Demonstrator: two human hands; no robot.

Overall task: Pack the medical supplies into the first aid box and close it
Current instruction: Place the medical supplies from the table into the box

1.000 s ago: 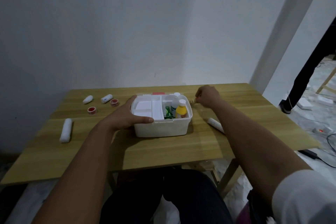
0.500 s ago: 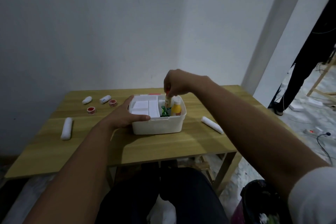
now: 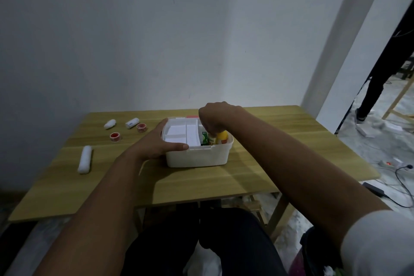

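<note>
On a wooden table (image 3: 257,177) at frame centre, the left hand (image 3: 154,141) rests open-fingered against a white first aid box (image 3: 198,157) while the right hand (image 3: 215,119) pinches a small bottle (image 3: 212,139) inside it.

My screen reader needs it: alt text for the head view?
A right hand lowers a small bottle into an open white box on a wooden table; the left hand steadies the box.

Left hand (image 3: 156,141) steadies the first aid box (image 3: 198,157); right hand (image 3: 214,119) reaches inside.
</note>
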